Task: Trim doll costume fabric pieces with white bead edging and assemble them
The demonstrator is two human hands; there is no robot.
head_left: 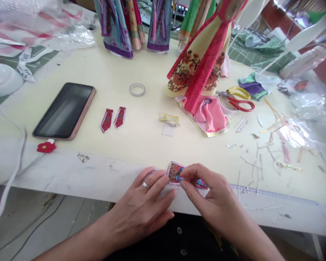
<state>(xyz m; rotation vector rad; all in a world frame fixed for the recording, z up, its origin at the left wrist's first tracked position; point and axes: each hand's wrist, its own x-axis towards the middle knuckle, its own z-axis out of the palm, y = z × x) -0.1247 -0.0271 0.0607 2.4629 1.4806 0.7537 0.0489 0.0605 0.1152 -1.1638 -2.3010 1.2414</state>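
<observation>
A patterned fabric piece (174, 172), trimmed along its edges with small white beads or stones, lies at the table's front edge. My left hand (145, 204), with a ring on one finger, rests open beside it, fingertips at its left end. Over the fabric, my right hand (214, 190) is closed in a pinch, thumb and forefinger together. Whatever sits between those fingertips is too small to make out. The right hand covers part of the piece, whose blue and pink end shows beneath. Two red bead-edged tabs (120, 117) lie farther off to the left.
A phone (65, 110) on a cable lies at left, near a tape roll (137, 90). A dressed doll form (201, 69) stands behind pink fabric (210, 114) and scissors (237, 99). Bead chain strips (252, 174) and scraps are scattered at right.
</observation>
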